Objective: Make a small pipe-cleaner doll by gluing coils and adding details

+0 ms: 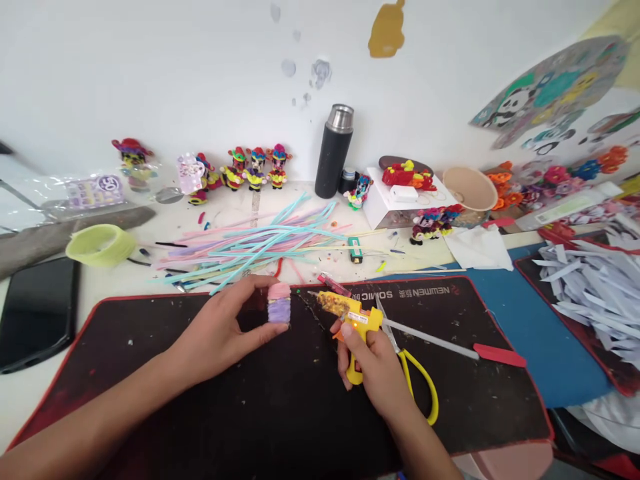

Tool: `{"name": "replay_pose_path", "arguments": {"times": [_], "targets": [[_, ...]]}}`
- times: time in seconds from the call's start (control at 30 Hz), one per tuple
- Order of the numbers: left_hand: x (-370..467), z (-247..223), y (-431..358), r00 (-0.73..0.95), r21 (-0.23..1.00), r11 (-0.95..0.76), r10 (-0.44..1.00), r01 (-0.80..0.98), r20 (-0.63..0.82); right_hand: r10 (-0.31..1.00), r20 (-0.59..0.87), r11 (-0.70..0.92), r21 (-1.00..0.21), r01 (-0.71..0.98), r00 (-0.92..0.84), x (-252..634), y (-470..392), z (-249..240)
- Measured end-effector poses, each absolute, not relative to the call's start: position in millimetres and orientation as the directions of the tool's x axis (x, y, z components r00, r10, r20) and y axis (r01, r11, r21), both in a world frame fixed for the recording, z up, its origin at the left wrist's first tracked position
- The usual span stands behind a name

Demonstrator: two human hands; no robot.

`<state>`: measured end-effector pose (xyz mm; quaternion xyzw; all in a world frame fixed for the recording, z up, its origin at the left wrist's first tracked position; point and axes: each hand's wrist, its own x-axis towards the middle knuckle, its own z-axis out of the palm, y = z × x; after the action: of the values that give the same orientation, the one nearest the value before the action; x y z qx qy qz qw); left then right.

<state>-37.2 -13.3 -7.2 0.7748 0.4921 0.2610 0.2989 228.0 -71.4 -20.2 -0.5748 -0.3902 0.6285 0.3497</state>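
The left hand (pixel 227 327) pinches the tuft (pixel 279 305), pink over purple, between thumb and fingertip near the mat's far edge, left of its middle; the right hand (pixel 375 367) is wrapped round the glue gun (pixel 364 320), a finger by the trigger. The nozzle points at the tuft, just beside but apart, so a slip of the right wrist could put hot glue on the left fingers, which sit at the tuft's top and bottom. Too hard a pinch might crush the soft pile, and stray glue could mark the mat (pixel 240 413). The long glue stick (pixel 433 339) juts toward the mat's right edge and could snag; the scissors (pixel 435 395) lie under the right forearm, where a sleeve or wrist might catch them. Beyond the mat's far edge, stems (pixel 260 243) lie heaped on the littered worktop (pixel 30 407), with a phone (pixel 37 313) by its left edge and a flask (pixel 333 157) and small dolls (pixel 257 170) along the scuffed white wall (pixel 200 73).
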Motion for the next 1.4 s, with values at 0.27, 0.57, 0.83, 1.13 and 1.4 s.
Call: {"name": "replay_pose_path", "arguments": {"times": [0.27,0.57,0.83,1.13,1.4], "targets": [[-28.7,-12.6,-3.0,0.354,0.759,-0.369,0.915,0.536,0.194,0.869,-0.471,-0.489,-0.864,-0.121,-0.148,211.7,-39.6,-15.1],[-15.9,-21.9,-13.8,0.378,0.796,-0.373,0.905,0.476,0.197,0.839,-0.51,-0.479,-0.857,0.188,-0.188,222.4,-41.3,-20.9],[-14.3,-27.6,-18.2,0.373,0.788,-0.398,0.898,0.47,0.231,0.91,-0.412,-0.301,-0.713,0.633,-0.032,244.7,-52.2,-14.5],[-11.7,-36.1,-19.9,0.375,0.788,-0.408,0.894,0.461,0.243,0.968,-0.239,-0.05,-0.466,0.883,-0.071,258.5,-67.8,-8.3],[-9.8,-36.1,-20.6,0.373,0.77,-0.408,0.897,0.49,0.238,0.98,-0.192,-0.05,-0.52,0.853,-0.06,261.7,-68.6,1.7]]}}
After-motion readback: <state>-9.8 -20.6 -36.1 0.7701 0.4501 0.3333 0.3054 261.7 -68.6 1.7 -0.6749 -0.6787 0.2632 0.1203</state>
